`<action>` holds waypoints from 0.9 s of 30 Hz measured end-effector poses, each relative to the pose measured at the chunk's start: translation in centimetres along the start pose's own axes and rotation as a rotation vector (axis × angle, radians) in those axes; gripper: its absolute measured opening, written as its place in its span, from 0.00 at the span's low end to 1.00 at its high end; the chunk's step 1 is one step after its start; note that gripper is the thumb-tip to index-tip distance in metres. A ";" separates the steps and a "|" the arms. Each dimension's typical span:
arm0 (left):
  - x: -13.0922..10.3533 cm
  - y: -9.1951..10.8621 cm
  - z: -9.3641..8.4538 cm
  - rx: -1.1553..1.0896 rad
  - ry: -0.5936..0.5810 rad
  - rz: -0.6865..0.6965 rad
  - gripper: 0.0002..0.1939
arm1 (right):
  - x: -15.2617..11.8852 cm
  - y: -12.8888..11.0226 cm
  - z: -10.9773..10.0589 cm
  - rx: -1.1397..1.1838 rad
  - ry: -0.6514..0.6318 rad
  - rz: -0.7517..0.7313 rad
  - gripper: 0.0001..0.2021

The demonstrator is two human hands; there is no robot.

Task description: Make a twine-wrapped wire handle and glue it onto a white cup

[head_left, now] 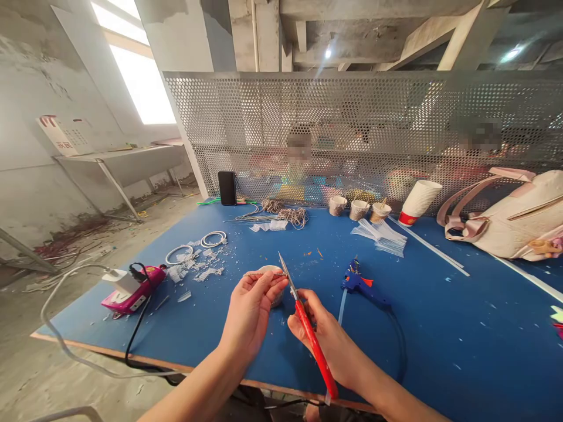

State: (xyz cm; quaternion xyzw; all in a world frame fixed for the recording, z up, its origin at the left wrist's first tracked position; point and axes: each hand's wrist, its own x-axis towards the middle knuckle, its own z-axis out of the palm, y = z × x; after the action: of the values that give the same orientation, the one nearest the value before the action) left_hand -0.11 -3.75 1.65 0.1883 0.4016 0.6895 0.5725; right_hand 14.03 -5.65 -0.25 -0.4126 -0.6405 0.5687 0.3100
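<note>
My left hand [255, 302] pinches a thin braided cord [259, 274], which runs level between the fingertips. My right hand [328, 331] is closed on red-handled scissors [308, 331], whose blades point up and away and meet the right end of the cord. Whether the blades are apart there is hard to see. Behind the left fingers sits a pale round object [278, 300], mostly hidden. Right of my hands a blue hot glue gun [365, 288] lies on the blue table [303, 369], a clear glue stick coming out of its back end.
A pink power strip [136, 290] with plugs is at the left edge. White rings [213, 239] and plastic scraps lie nearby. Farther back are coiled cords [292, 215], a phone [227, 187], small cups [338, 205], stacked paper cups [420, 202], clear strips [382, 237] and a backpack [523, 217] before a perforated screen [264, 117].
</note>
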 end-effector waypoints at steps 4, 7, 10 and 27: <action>-0.1 -0.1 0.0 0.013 0.001 -0.004 0.06 | 0.0 0.3 0.3 0.084 0.001 0.018 0.19; -0.2 -0.3 0.0 0.006 0.007 0.003 0.07 | 0.0 0.5 0.6 0.141 0.013 0.044 0.19; -0.2 -0.5 0.0 0.001 0.011 0.015 0.07 | 0.1 0.9 0.9 0.181 0.035 0.069 0.20; -0.1 -1.1 -0.4 0.150 -0.052 0.086 0.10 | 0.4 0.3 0.4 0.337 -0.004 0.185 0.17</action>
State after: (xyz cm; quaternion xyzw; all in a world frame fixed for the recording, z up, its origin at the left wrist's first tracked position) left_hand 0.32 -3.91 0.62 0.2655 0.4287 0.6763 0.5371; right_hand 13.59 -5.46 -0.64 -0.4110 -0.4962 0.6947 0.3198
